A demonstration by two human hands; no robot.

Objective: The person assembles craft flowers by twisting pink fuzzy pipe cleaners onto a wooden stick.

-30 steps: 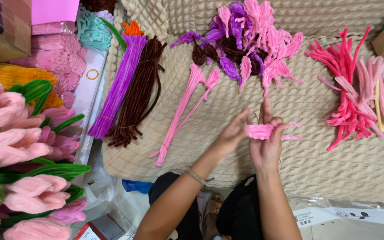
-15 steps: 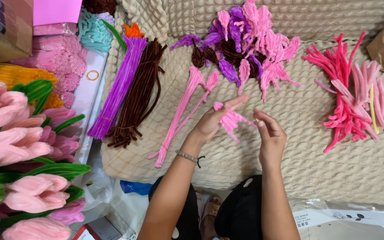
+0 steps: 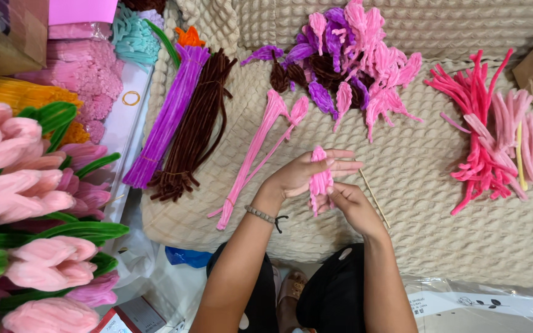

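Note:
My left hand (image 3: 306, 173) and my right hand (image 3: 348, 204) together hold a folded pink pipe-cleaner petal (image 3: 321, 179) upright over a beige textured blanket (image 3: 427, 203). The left hand's fingers wrap across its upper part; the right hand pinches its lower end. A bracelet sits on my left wrist. A thin wooden stick (image 3: 374, 198) lies on the blanket just right of my hands. Two long pink pipe-cleaner stems (image 3: 255, 151) lie to the left of my hands.
Finished pink and purple petals (image 3: 353, 55) are heaped at the top. Bundles of purple (image 3: 168, 117) and brown (image 3: 195, 126) pipe cleaners lie left, loose red and pink ones (image 3: 495, 135) right. Pink pipe-cleaner tulips with green leaves (image 3: 26, 203) fill the left edge.
My hands first held the pink piece flat and sideways, then raised it; now it stands upright between them, and both hands have shifted slightly left and closer together.

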